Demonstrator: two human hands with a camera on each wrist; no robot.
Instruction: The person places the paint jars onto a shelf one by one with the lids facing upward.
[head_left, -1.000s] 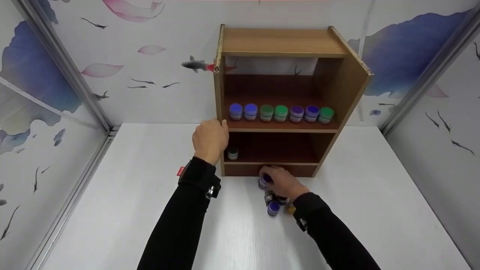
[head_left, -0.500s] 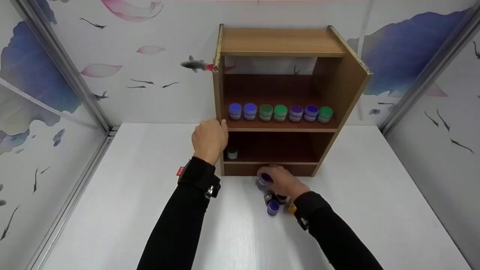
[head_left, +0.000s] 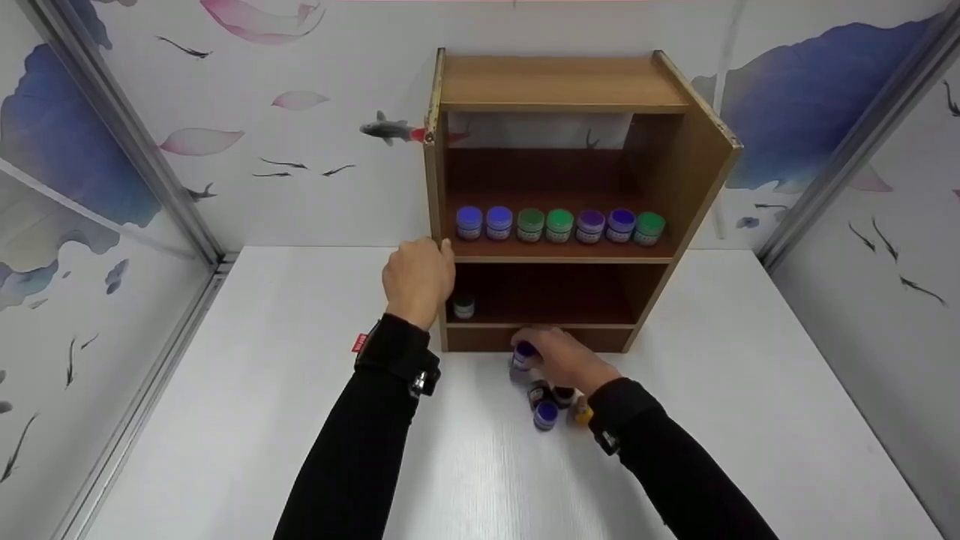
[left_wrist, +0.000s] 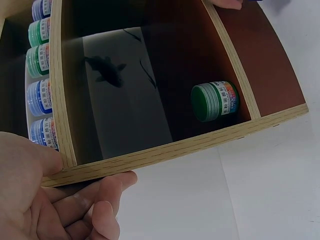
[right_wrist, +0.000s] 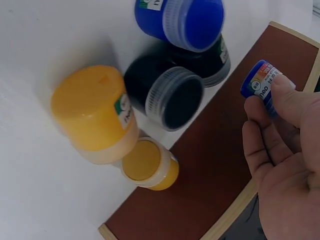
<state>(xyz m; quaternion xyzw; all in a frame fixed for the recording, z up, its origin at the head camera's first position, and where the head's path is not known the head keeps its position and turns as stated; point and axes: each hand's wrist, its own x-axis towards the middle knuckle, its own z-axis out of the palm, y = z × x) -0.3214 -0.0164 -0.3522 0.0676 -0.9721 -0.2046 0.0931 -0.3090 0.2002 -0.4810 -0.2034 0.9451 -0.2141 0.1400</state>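
Note:
My left hand (head_left: pixel 418 281) grips the left side panel of a wooden shelf unit (head_left: pixel 562 82); in the left wrist view the thumb is at the front edge and the fingers lie along the panel's outer face. My right hand (head_left: pixel 566 358) pinches a small blue paint jar (right_wrist: pixel 262 80) between thumb and fingers, in front of the unit's bottom board. Its label shows in the right wrist view. A green-lidded paint jar (left_wrist: pixel 215 101) stands at the left end of the lower shelf. Several blue, green and purple paint jars (head_left: pixel 559 225) line the upper shelf.
Below my right hand, more jars are grouped on the white table (head_left: pixel 300 420): a blue jar (head_left: pixel 546 415), two dark jars (right_wrist: pixel 175 98) and two yellow jars (right_wrist: pixel 95 112). White printed panels (head_left: pixel 300 202) with metal framing enclose the table.
My right hand has shifted slightly left and up with the blue paint jar. The left hand keeps its grip on the shelf unit.

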